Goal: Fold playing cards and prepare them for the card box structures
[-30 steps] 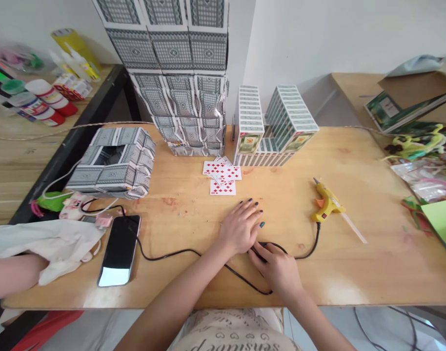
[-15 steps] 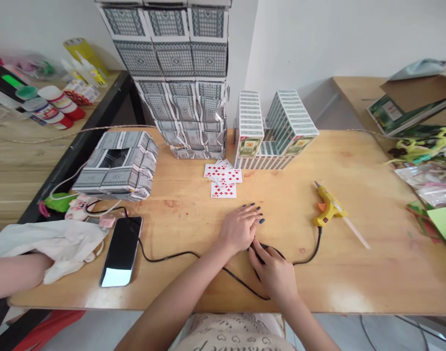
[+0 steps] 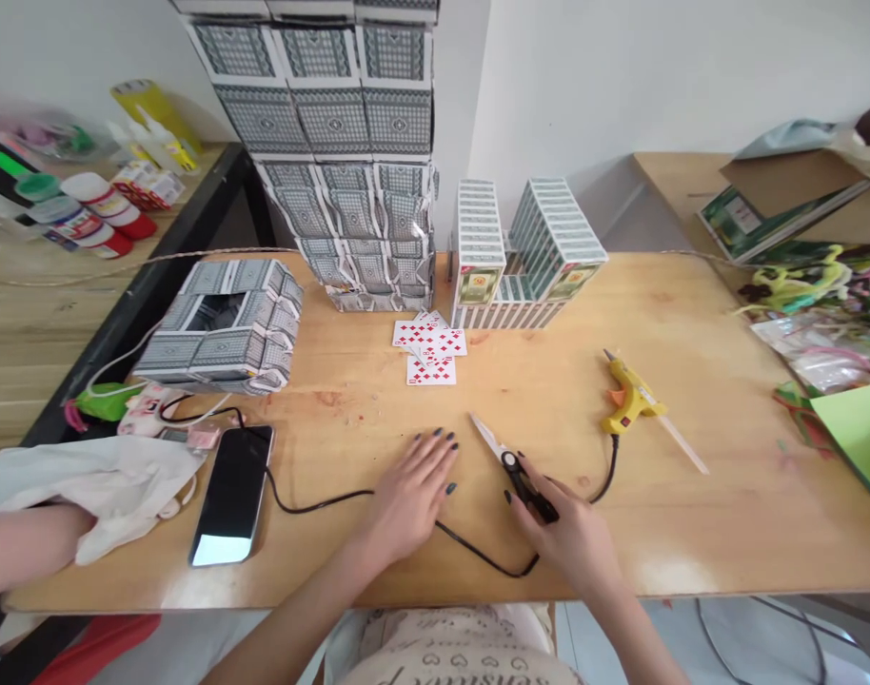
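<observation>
My left hand lies flat on the wooden table, palm down with fingers stretched out, holding nothing; a black cable passes beneath it. To its right, my right hand grips a pair of scissors by the black handles. The blades are together and point up and to the left. Beyond both hands lies a loose pile of playing cards, red diamonds face up. A yellow glue gun rests on its side to the right of my right hand, with a clear glue stick poking out of its back.
At the back stands a tall tower of folded cards beside a U-shaped stack of card boxes. A square card structure and a phone sit left. Another person's forearm reaches in at the left edge.
My left hand has moved left, away from my right hand, and its fingers lie flat. My right hand has shifted slightly right, and the scissors, hidden before, show in its grip.
</observation>
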A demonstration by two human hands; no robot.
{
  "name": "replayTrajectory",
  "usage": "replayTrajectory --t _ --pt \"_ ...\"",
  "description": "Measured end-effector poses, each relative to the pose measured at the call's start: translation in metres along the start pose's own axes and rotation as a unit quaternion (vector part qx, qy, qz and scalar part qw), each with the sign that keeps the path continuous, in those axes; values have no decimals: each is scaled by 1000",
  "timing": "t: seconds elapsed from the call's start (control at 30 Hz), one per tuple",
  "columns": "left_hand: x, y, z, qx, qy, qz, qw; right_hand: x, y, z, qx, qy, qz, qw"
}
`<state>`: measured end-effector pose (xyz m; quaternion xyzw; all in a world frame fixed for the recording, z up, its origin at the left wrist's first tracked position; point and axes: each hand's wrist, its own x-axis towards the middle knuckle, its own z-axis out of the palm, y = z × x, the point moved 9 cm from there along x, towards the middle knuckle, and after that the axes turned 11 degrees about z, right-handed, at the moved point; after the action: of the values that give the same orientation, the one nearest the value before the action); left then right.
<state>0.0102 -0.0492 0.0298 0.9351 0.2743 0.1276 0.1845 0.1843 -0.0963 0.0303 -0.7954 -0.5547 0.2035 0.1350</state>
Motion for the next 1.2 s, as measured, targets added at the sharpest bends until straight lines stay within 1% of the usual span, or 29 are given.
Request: replayTrajectory --t 0.03,0.1,0.17,0.2,0.23,0.27,0.3,0.37,0.4,0.43,0.47,0.53,0.6,0.63,0.67,0.7,0.73,0.8,0.83,0.87,0.9,0.93,0.97,1.07,1.13,1.2 --pt "-7 -10 0 17 -16 -9 1000 1 4 -3 -2 3 4 1000" --pt "-11 -33 -4 48 -34 -25 998 3 8 -6 -5 9 9 1000" --pt "-6 -54 -14 80 -24 -57 995 4 6 -8 -3 15 7 1000" --pt "-1 -61 -19 94 -12 -76 993 4 4 -8 -3 19 6 1000" --pt "4 -63 -23 103 -4 -83 991 4 2 -8 -3 25 3 1000" --pt "11 -61 -24 104 -2 -75 992 4 -1 -8 -4 30 1 1000" --pt "17 -54 -22 97 -9 -51 994 4 -4 -8 -4 36 -2 999" --pt "24 -36 -12 74 -38 18 996 4 -10 -9 1 44 -10 999" --pt "26 -30 -7 67 -47 36 996 4 -13 -9 6 45 -18 999" --pt "25 -30 -5 67 -44 33 996 4 -15 -8 11 44 -27 999" --pt "24 -35 -7 71 -28 7 997 4 -17 -8 15 41 -37 998" --pt "19 -54 -17 72 32 -73 994 4 -20 -6 20 31 -56 998" --pt "13 -69 -28 25 103 -135 985 4 -23 -6 23 25 -70 997" --pt "11 -74 -32 -22 137 -160 977 4 -24 -6 24 24 -78 996" --pt "10 -77 -33 -85 167 -187 964 4 -27 -7 26 22 -87 996" --pt "10 -80 -30 -165 188 -217 944 4 -30 -6 29 16 -101 994" --pt "11 -81 -23 -255 201 -250 912 4 -34 -5 30 7 -118 993" --pt "15 -76 -3 -434 202 -309 822 3 -44 -1 30 -18 -157 987" --pt "17 -71 5 -500 203 -331 774 2 -49 2 26 -28 -174 984" --pt "19 -67 10 -543 209 -348 735 2 -52 4 19 -33 -187 982" --pt "20 -65 11 -568 219 -363 706 2 -55 6 9 -31 -196 980" --pt "20 -65 11 -581 229 -374 686 3 -56 7 -2 -25 -203 979" --pt "19 -64 10 -591 233 -381 672 4 -56 8 -13 -16 -207 978" --pt "19 -62 7 -631 216 -377 643 5 -54 8 -28 4 -216 976" --pt "18 -62 5 -651 208 -371 629 5 -55 6 -26 9 -223 974" --pt "17 -62 3 -660 208 -365 623 5 -57 3 -26 14 -229 973"
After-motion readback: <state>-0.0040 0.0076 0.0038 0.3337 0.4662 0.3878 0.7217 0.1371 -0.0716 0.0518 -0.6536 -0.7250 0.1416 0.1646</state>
